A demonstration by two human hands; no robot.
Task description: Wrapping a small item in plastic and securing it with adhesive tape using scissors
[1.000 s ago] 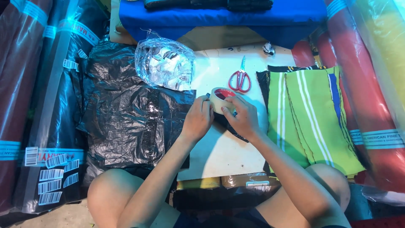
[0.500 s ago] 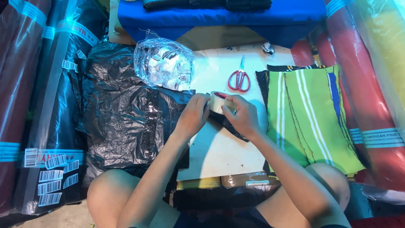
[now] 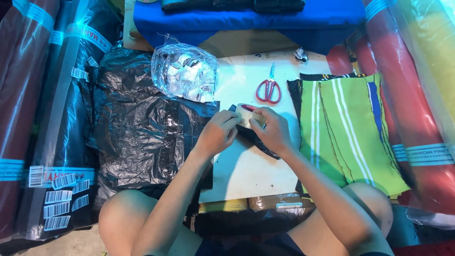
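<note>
Since the earlier frames our hands have shifted very little; both stay up on the tape roll [image 3: 247, 114], fingers worked a touch closer around its rim.

We take the roll as our landmark. Far to its left stand dark fabric bolts [image 3: 28, 114] in plastic, and nearer lies a crumpled black bag [image 3: 137, 137]. Up and left of the roll sits a clear bag of paper slips [image 3: 186, 78]. Our left hand [image 3: 217, 135] is curled against the roll's left side, fingertips pinching at its edge; our right hand [image 3: 272, 129] is wrapped around its right side, gripping it. Under the roll lies a dark scrap of cloth [image 3: 258, 144] on the white board [image 3: 246, 170]. Up and right of the roll rest red scissors [image 3: 268, 90], blades shut. Further right lies striped green cloth [image 3: 346, 128], then red and yellow bolts [image 3: 417, 109].

We judge the risks small but real. A nail picking for the tape's end may tear off a sliver, leaving the end harder to find. Freed tape could fold onto itself or catch the cloth below. A hard pull might carry an elbow into the slips bag, or a blind reach might meet the scissors' points.
</note>
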